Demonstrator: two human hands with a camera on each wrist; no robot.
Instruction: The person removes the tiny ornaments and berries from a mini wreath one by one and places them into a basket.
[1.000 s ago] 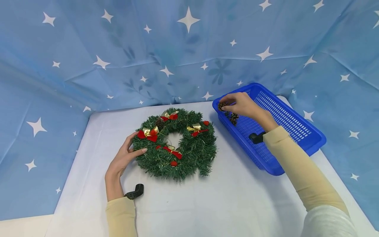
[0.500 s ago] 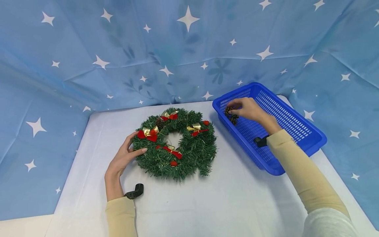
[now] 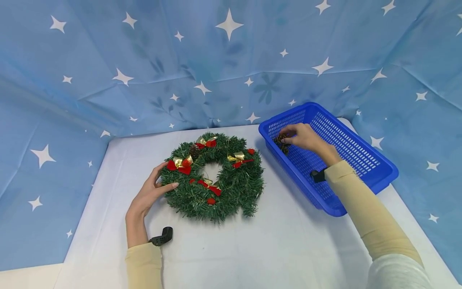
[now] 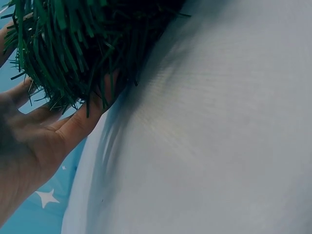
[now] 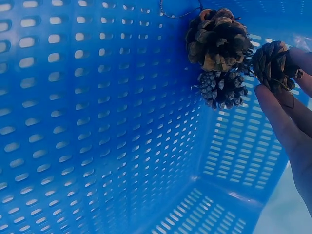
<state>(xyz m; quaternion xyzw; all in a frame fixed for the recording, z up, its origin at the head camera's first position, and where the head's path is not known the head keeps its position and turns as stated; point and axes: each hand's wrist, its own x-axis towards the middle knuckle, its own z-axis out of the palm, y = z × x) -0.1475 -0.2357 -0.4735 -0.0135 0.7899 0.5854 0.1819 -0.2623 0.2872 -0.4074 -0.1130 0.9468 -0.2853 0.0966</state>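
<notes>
A green wreath (image 3: 249, 182) with red and gold bows lies on the table, a pine cone (image 3: 195, 151) among its branches. My left hand (image 3: 148, 194) grips its left edge, thumb on top. In the left wrist view, that hand's fingers (image 4: 80, 122) reach in under the green needles. Over at the blue basket (image 3: 388, 170), my right hand (image 3: 304, 138) is down inside the far left end. There it pinches a small brown pine cone (image 5: 273, 67) between thumb and fingers. Right beside that cone sit a larger cone (image 5: 219, 39) and a dark, white-tipped cone (image 5: 222, 90).
The basket stands at the back right on a white tablecloth (image 3: 231, 257), its slotted walls rising around my right hand. Blue star-patterned cloth (image 3: 162, 52) hangs behind and along both sides. A thin wire (image 5: 178, 16) loops near the cones.
My right hand has moved from the basket's far left rim, rightward and toward me, to the cones inside, a cone still in its fingers. The left hand stays on the wreath.
</notes>
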